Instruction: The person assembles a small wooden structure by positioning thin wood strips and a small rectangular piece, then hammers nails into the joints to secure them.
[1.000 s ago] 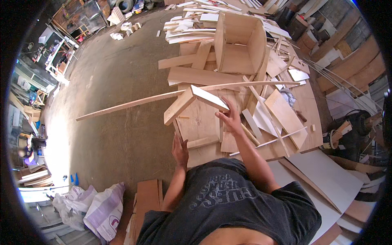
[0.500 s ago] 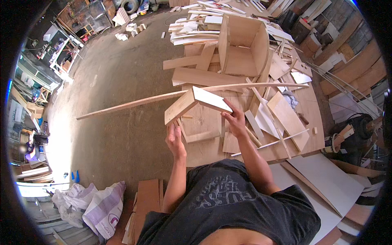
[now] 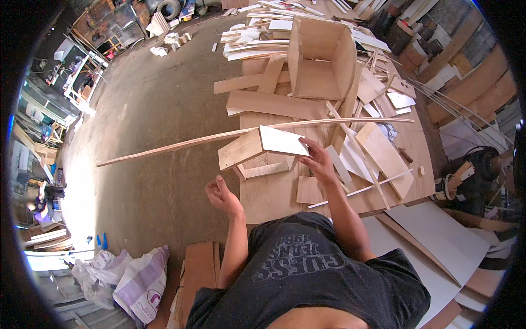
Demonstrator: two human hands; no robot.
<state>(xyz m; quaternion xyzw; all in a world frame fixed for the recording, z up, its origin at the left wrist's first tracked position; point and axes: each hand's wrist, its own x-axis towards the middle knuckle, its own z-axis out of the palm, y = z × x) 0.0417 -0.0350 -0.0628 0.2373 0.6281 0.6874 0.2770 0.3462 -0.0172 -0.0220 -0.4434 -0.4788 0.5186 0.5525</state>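
A small wooden frame of boards (image 3: 241, 150), with one white face, is held up over the near left part of the worktable. My right hand (image 3: 319, 160) grips its right end, thumb and fingers around the board's edge. Just below the frame's left corner is my left hand (image 3: 224, 198), off the wood, its thumb raised and fingers loosely apart, holding nothing. Behind the frame, a long thin wooden strip (image 3: 164, 149) crosses the table and juts far out over the floor to the left.
The wooden worktable (image 3: 266, 200) bears an open plywood box (image 3: 323, 66), many offcuts and a leaning board (image 3: 386, 156). White panels (image 3: 438, 241) lie at lower right. White sacks (image 3: 139, 282) and brown boards (image 3: 198, 268) stand at lower left.
My left hand has let go of the frame and dropped left and down. The frame is lower and tilted differently, still in my right hand.
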